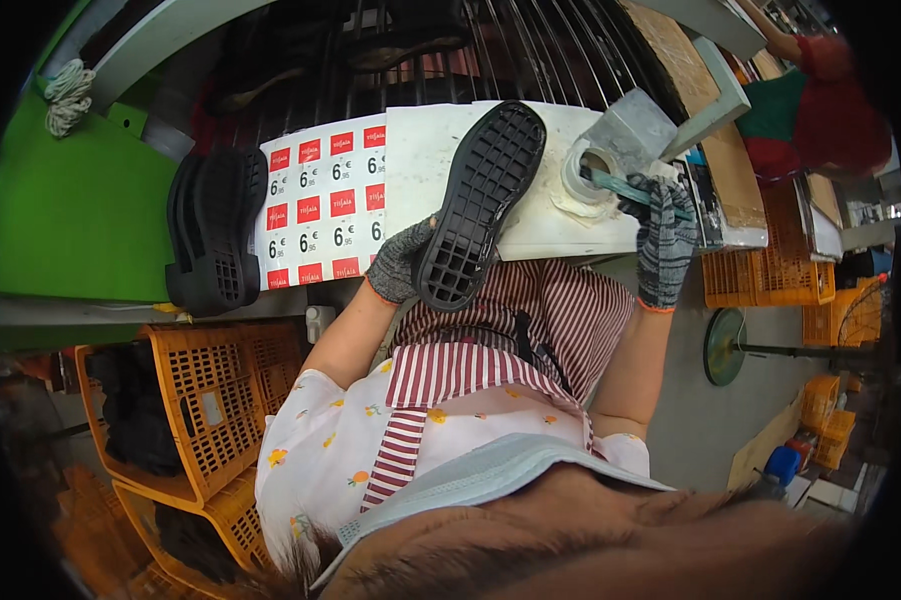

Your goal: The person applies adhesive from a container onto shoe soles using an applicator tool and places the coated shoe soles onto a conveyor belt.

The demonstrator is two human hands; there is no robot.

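The left hand (402, 262), wearing a grey knitted glove, is closing around the left edge of a black shoe sole (494, 165); some of its fingers are hiding behind the sole. The sole is slanting from upper right to lower left, its gridded tread facing up. Its upper part is lying over a white board (425, 150) on the counter (80, 230), and its lower end is sticking out past the near edge. Whether it is touching the board, I cannot tell.

The right hand (665, 240), gloved alike, is curling shut around a thin greenish stick (625, 188). The stick's far end is reaching into the mouth of a round white pot (574, 180), where its tip is too hidden to make out. The pot is standing on the right part of the board, with a cloudy grey block (635, 125) sitting just behind it.

To the left of the board, a sheet of red and white labels (310, 205) is lying flat, and more black soles (210, 225) are resting together beside it. Orange crates (215, 410) are standing below the counter on the left.
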